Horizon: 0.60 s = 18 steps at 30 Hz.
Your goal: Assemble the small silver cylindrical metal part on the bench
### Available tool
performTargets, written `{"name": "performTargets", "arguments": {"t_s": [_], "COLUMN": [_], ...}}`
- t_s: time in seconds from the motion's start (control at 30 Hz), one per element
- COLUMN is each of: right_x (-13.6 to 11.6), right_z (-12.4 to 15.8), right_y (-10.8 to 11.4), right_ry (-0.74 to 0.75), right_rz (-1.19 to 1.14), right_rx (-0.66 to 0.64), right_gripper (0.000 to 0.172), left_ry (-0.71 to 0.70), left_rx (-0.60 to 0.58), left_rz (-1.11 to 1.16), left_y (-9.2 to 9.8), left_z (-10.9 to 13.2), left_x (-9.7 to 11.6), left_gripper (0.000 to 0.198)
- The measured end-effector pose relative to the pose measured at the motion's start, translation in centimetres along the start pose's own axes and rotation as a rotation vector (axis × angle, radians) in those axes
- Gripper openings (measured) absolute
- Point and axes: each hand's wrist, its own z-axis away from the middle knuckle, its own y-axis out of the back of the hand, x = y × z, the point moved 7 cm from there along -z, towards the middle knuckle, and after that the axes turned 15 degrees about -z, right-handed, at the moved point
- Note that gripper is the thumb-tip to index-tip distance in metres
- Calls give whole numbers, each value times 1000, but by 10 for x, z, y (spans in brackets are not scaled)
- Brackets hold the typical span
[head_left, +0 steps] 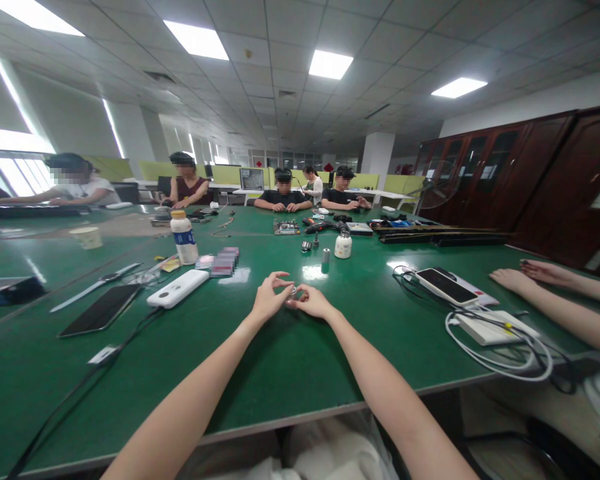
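Observation:
My left hand (271,297) and my right hand (313,301) meet above the green table (260,387), their fingertips pinched around a small shiny metal piece (293,292). Fingers cover much of the piece, so its shape is unclear. Beyond my hands stand a small silver cylinder (326,255) and a white jar with a dark top (343,245). Small metal parts (307,247) lie to the left of the cylinder.
A white device (179,289), dark tablet (101,310) and bottle (184,238) are on the left. At right are a phone (447,287), white box (495,325), cables and another person's hands (514,279). Several people sit across the table.

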Motion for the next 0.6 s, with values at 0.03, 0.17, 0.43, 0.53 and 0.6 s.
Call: {"name": "performTargets", "arguments": {"t_s": [0.03,0.17,0.43,0.53,0.6], "right_x": [0,1,-2,-1,-1], "right_z": [0,0,1,1,0], "right_y": [0,-1,0,0,0], "right_ry": [-3,-11,-2,1,2], "right_rz": [-3,-2,9,17,26], "right_rx": [-5,-9,-2,0,3], "right_gripper": [43,44,44,46,46], "left_ry": [-16,-12,73,83,95], "left_rx": [-22,32,53,-58,-102], "left_rz": [5,-8,-276,-360,-391], "left_y": [-3,-2,17,15,14], "left_z": [2,3,-7,-4,-1], "left_x": [3,7,-18,-31,-38], "left_gripper": [32,30,31,30,33]}}
